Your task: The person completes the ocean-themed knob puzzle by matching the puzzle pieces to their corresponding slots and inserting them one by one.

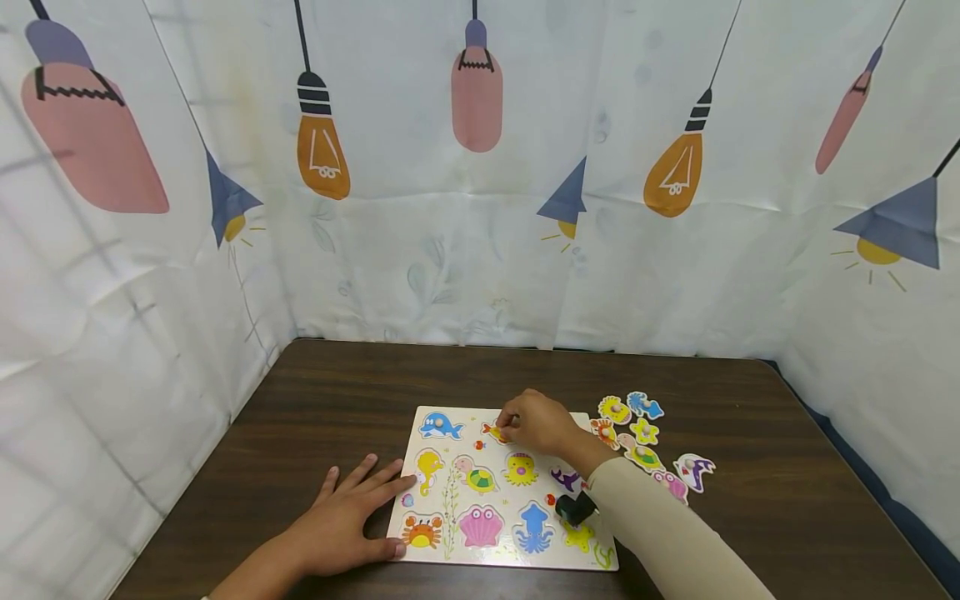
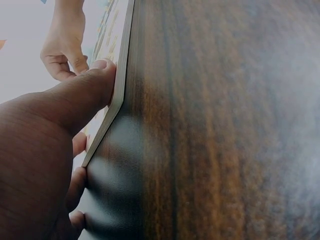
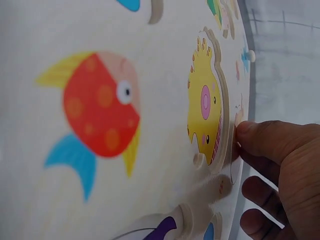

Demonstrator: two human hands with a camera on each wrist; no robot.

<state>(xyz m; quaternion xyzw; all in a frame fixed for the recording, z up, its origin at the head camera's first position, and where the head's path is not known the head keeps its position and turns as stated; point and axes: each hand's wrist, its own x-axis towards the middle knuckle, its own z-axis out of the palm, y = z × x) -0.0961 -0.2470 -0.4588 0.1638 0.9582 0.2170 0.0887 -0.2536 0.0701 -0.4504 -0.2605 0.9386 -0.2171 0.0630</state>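
A white wooden puzzle board with sea-animal pictures lies on the table. My right hand is over its upper middle, thumb and fingertips pinching the red-orange fish piece. Fingers hide much of that piece. In the right wrist view, my right hand is beyond the yellow octopus picture. Spread out, my left hand rests at the board's left edge, its fingertips and thumb touching it. The left wrist view shows the left thumb against the board's edge.
Several loose puzzle pieces lie right of the board, among them a yellow star, a turtle, a blue squid and a purple-and-white piece. The brown table meets a lamp-printed curtain behind.
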